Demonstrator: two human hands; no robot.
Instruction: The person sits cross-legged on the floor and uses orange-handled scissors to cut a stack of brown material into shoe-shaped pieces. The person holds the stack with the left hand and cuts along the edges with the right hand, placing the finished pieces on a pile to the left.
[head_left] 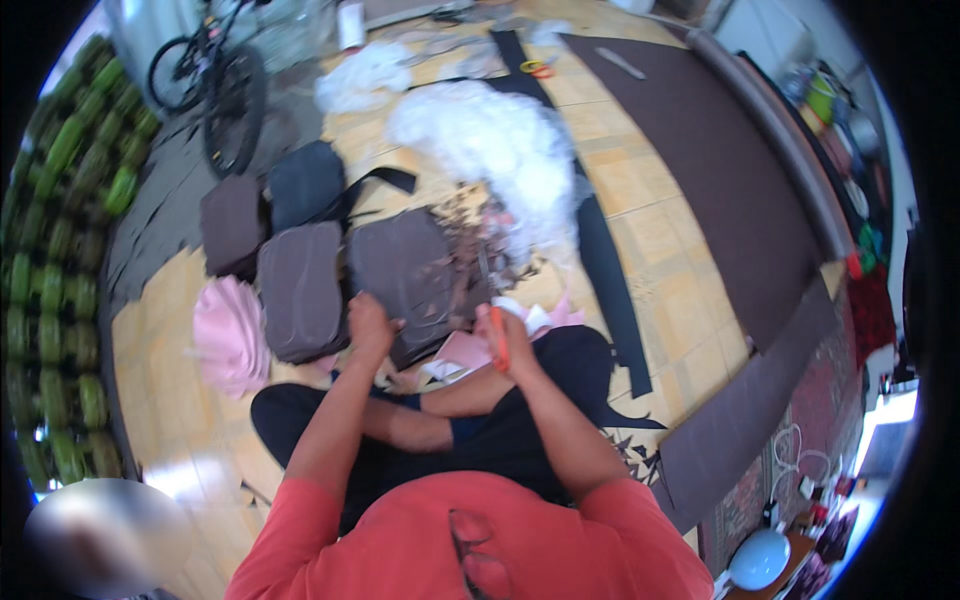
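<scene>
White fluff [500, 150], brown scraps [466, 252] near brown panel [403, 265] by left hand [370, 327].

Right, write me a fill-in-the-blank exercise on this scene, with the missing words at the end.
1. The visible part of the tool in the right hand is coloured ____.
2. The bunched fabric beside the dark brown stacks is ____.
3. The large heap of fluffy fibre is ____.
4. The bicycle stands toward the person's ____ side.

Missing words: orange; pink; white; left.
</scene>
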